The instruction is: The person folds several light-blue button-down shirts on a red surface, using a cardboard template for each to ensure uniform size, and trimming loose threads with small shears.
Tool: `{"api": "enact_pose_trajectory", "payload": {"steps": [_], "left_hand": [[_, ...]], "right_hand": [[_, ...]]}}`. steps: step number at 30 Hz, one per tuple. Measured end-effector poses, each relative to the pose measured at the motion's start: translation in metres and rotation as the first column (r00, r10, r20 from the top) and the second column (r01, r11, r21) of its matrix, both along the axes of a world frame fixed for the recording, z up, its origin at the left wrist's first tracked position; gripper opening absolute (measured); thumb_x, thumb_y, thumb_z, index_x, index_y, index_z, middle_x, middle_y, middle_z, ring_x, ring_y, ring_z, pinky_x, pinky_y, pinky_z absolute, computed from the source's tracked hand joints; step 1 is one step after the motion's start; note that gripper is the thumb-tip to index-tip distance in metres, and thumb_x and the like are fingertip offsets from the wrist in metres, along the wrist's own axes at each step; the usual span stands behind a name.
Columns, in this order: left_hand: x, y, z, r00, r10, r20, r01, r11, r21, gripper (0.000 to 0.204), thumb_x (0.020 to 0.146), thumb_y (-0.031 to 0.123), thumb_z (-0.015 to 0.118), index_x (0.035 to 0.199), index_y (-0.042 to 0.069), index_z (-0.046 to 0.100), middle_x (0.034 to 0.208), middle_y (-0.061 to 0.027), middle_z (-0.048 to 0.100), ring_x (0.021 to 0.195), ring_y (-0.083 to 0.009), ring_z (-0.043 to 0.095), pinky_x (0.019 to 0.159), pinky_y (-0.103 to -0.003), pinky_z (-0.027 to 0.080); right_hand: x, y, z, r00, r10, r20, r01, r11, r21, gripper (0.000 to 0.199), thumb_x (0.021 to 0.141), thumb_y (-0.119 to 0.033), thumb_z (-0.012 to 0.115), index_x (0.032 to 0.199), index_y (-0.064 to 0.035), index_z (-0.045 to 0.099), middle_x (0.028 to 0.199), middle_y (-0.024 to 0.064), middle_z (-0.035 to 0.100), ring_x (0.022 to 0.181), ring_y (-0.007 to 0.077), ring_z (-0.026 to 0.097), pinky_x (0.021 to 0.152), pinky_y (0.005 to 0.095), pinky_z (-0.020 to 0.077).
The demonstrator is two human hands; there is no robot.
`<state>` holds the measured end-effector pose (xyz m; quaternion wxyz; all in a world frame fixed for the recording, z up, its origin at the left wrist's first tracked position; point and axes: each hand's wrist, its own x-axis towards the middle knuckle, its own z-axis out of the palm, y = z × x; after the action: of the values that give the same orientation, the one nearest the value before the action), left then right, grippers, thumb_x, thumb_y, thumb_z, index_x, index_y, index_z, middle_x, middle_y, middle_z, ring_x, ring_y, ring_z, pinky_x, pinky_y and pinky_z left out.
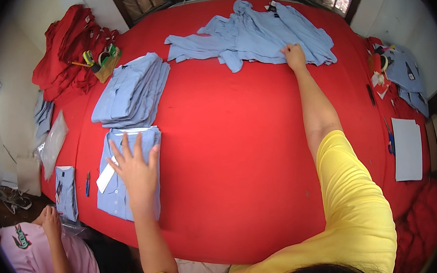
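Note:
My left hand (137, 175) is open, fingers spread, over a folded light-blue shirt (114, 200) with buttons and a white tag (106, 176); whether the palm touches the cloth I cannot tell. Just beyond it lies a stack of folded light-blue shirts (130, 92). My right arm reaches to the far side of the table. There my right hand (294, 56) pinches the near edge of a loose, unfolded light-blue shirt (262, 36), one of a spread-out heap with a dark collar label showing.
A red cloth covers the table (230, 151). Red garments (68, 51) and a tool box (107, 65) are far left. White sheets (407, 148), blue scissors (390, 142) and more blue shirts (405, 71) lie right. A person in pink (57, 254) sits at left, near a blue pen-like tool (87, 184).

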<state>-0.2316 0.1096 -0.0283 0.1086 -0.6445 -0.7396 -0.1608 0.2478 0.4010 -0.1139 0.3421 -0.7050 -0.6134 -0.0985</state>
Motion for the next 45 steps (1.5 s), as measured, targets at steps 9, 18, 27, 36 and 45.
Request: {"api": "enact_pose_trajectory", "payload": {"steps": [9, 18, 27, 36, 45], "left_hand": [[0.112, -0.031, -0.008, 0.921, -0.325, 0.213, 0.362, 0.918, -0.164, 0.051, 0.090, 0.042, 0.059, 0.128, 0.009, 0.057, 0.147, -0.0166, 0.036, 0.143, -0.0383, 0.015, 0.112, -0.063, 0.006], [0.254, -0.051, -0.034, 0.565, -0.457, 0.687, 0.644, 0.765, -0.020, 0.044, 0.089, 0.031, 0.062, 0.122, 0.003, 0.059, 0.133, -0.0175, 0.050, 0.130, -0.0374, 0.039, 0.109, -0.050, 0.028], [0.358, -0.081, -0.075, 0.673, -0.538, 0.508, 0.480, 0.840, 0.253, 0.052, 0.081, 0.025, 0.071, 0.126, 0.006, 0.055, 0.125, -0.0127, 0.055, 0.122, -0.0375, 0.046, 0.094, -0.045, 0.038], [0.335, -0.049, -0.022, 0.602, -0.396, 0.693, 0.365, 0.909, 0.203, 0.028, 0.084, 0.026, 0.067, 0.096, 0.001, 0.068, 0.087, -0.0204, 0.068, 0.073, -0.0357, 0.066, 0.066, -0.039, 0.051], [0.333, -0.216, 0.018, 0.282, -0.422, 0.862, 0.959, 0.163, -0.233, 0.043, 0.086, 0.028, 0.067, 0.118, 0.000, 0.060, 0.116, -0.0148, 0.062, 0.080, -0.0207, 0.064, 0.075, -0.031, 0.050]], "right_hand": [[-0.008, -0.262, 0.077, 0.822, 0.560, 0.102, -0.467, 0.766, -0.441, 0.015, 0.082, -0.006, 0.049, 0.092, -0.0038, 0.059, 0.095, 0.0189, 0.063, 0.087, 0.0396, 0.060, 0.075, 0.0490, 0.0478], [0.089, -0.449, 0.048, 0.826, 0.468, -0.313, -0.558, 0.757, -0.339, 0.021, 0.085, -0.008, 0.061, 0.106, -0.0035, 0.063, 0.105, 0.0134, 0.061, 0.095, 0.0299, 0.059, 0.080, 0.0365, 0.0483], [0.122, -0.463, -0.037, 0.981, -0.095, -0.166, 0.079, 0.992, -0.100, 0.027, 0.083, -0.010, 0.064, 0.110, -0.0080, 0.063, 0.107, 0.0101, 0.060, 0.111, 0.0310, 0.048, 0.096, 0.0445, 0.0365], [0.164, -0.491, -0.011, 0.976, -0.194, -0.099, 0.134, 0.894, -0.429, 0.011, 0.083, -0.013, 0.062, 0.093, -0.0084, 0.063, 0.101, 0.0091, 0.063, 0.101, 0.0313, 0.054, 0.086, 0.0460, 0.0409], [0.168, -0.459, 0.030, 0.771, 0.171, -0.613, -0.309, 0.943, -0.126, 0.022, 0.090, -0.009, 0.052, 0.106, -0.0034, 0.066, 0.104, 0.0125, 0.067, 0.095, 0.0246, 0.063, 0.084, 0.0342, 0.0483]]}}
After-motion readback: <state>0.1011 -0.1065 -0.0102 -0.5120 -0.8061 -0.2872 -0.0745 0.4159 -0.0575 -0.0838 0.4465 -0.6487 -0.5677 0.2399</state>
